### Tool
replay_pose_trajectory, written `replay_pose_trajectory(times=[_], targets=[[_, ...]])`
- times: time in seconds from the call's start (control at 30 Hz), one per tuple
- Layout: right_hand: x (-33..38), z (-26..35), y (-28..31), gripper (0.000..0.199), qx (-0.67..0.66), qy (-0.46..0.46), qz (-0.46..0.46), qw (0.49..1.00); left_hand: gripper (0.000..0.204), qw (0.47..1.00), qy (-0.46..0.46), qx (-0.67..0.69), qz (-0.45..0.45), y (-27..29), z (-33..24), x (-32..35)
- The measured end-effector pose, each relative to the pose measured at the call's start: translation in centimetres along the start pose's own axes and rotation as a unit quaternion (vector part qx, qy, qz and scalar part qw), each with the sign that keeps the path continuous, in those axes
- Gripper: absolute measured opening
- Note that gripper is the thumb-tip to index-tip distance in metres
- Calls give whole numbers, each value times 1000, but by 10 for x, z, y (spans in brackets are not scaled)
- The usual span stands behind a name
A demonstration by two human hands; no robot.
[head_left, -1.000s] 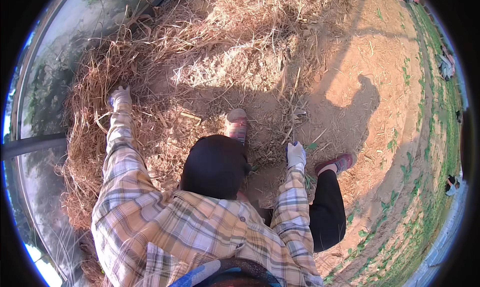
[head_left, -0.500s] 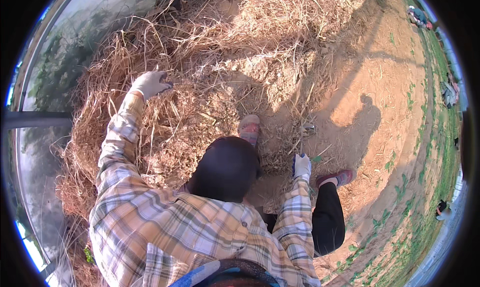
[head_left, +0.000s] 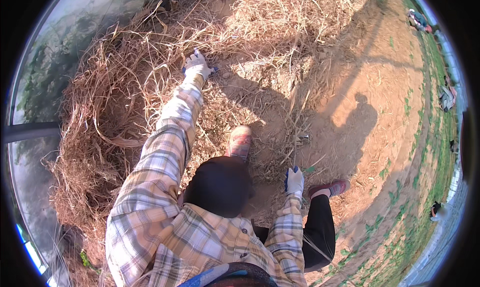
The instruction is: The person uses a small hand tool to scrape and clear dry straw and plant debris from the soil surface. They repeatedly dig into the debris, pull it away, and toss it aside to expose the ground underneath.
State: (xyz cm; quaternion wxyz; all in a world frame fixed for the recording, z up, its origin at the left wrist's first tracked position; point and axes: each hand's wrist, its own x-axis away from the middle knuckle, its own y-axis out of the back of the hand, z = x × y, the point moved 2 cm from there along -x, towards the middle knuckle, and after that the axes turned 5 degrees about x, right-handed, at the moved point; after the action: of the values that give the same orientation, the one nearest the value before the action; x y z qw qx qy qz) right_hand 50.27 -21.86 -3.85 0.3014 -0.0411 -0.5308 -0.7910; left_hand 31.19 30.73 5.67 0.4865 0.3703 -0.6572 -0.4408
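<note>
My left hand (head_left: 196, 67), in a white glove with blue on the fingers, reaches far out over dry straw (head_left: 165, 52). Its fingers are spread, and I see nothing held in them. Lower and to the right, my right hand (head_left: 295, 180), gloved alike, is closed round a thin-shafted tool with a small metal blade (head_left: 303, 136). That blade lies low over soil and straw bits, partly lost among the stalks. Both forearms wear plaid sleeves.
Heaped dry stalks (head_left: 95, 112) run along the left beside a cloudy plastic sheet (head_left: 42, 82) and a dark bar (head_left: 32, 131). My shoes (head_left: 240, 141) stand on bare soil (head_left: 385, 107). Green seedlings (head_left: 395, 197) grow at the right; people (head_left: 419, 21) are at the far right edge.
My left hand has swung right and slightly farther out across the straw. The right hand still holds the tool and sits slightly lower in view.
</note>
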Motion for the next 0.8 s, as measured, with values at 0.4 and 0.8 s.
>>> replay_pose_trajectory(times=[0.4, 0.8], targets=[[5, 20, -3, 24, -20, -49, 51, 997, 40, 993, 67, -76, -55, 59, 185, -18], [-4, -20, -9, 18, -29, -52, 28, 998, 52, 972, 150, -177, 44, 37, 426, 119]])
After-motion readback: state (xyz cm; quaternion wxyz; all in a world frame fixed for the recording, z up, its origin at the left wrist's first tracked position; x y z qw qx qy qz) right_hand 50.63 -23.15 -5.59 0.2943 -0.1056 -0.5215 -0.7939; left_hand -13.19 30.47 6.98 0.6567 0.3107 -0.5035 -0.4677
